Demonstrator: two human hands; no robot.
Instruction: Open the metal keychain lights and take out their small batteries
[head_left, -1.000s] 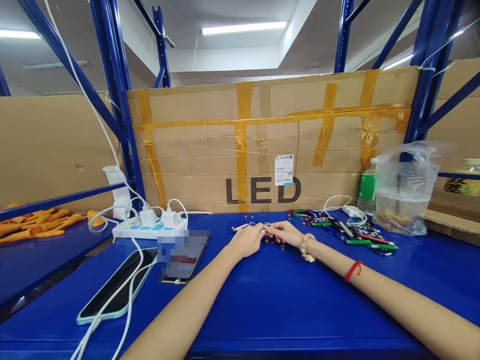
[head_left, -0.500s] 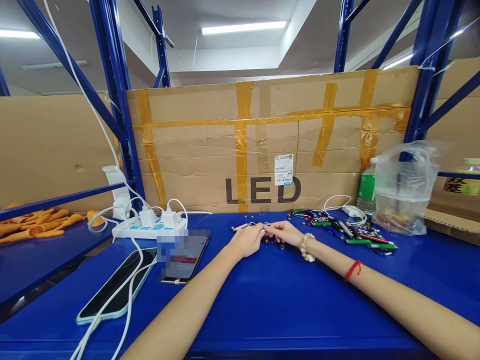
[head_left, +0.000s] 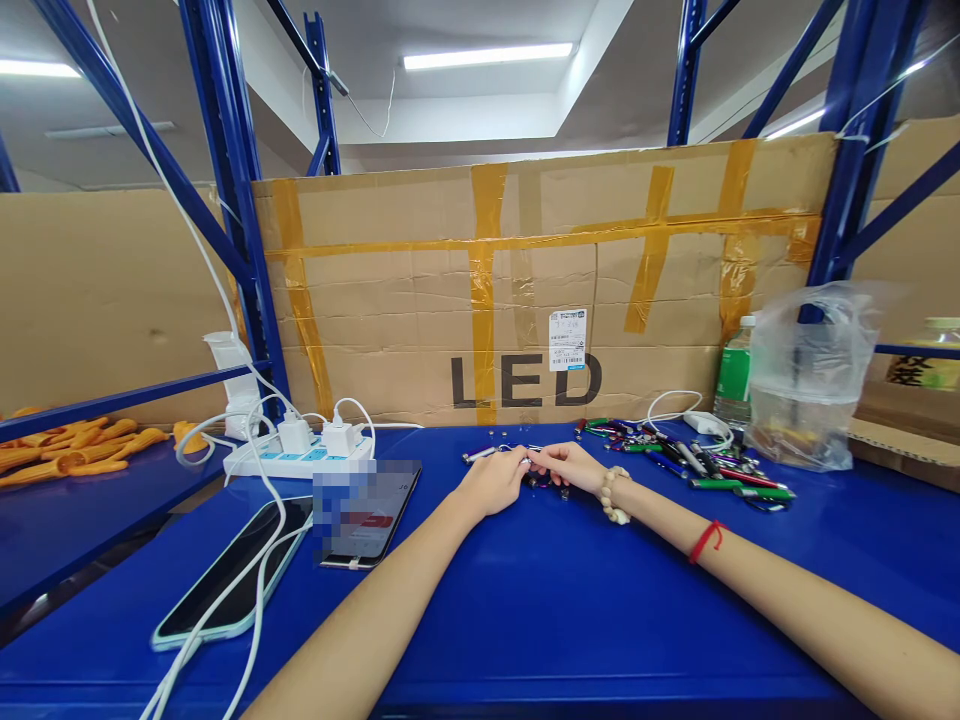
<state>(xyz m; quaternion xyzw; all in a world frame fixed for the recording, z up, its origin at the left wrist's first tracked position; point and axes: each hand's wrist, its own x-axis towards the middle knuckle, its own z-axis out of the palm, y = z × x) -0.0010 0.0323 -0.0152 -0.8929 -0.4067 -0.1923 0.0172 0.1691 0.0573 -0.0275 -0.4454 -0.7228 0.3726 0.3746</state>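
Note:
My left hand and my right hand meet fingertip to fingertip above the blue tabletop, in the middle of the head view. Both are closed in a pinch. A small pale bit shows between the fingers, too tiny to name. Just behind my left hand lies a silvery pen-like piece. Small dark and shiny parts are scattered below and around the fingers, partly hidden by the hands. To the right of my right hand spreads a pile of coloured pens, green, red, blue and black.
A power strip with white plugs and cables stands at left. Two phones, a dark one and a pale-cased one, lie before it. A bottle and plastic bag stand back right. Cardboard closes the back.

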